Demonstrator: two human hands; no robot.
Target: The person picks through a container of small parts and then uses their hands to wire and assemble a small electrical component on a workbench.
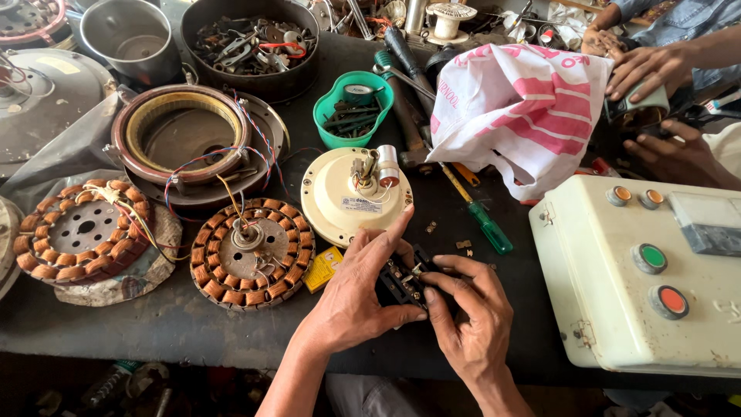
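A small terminal block (403,282) sits between the left hand (356,297) and right hand (471,320), above the desk (177,324) at its near edge. Just behind lies a round motor cover (340,208); left of it, a wound stator (251,253). A control box (641,270) stands right. A bowl of screws (351,108) lies behind the cover.

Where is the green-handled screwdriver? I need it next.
In the head view, the green-handled screwdriver lies on the dark bench, right of the cream round motor cover, below the pink-and-white bag.
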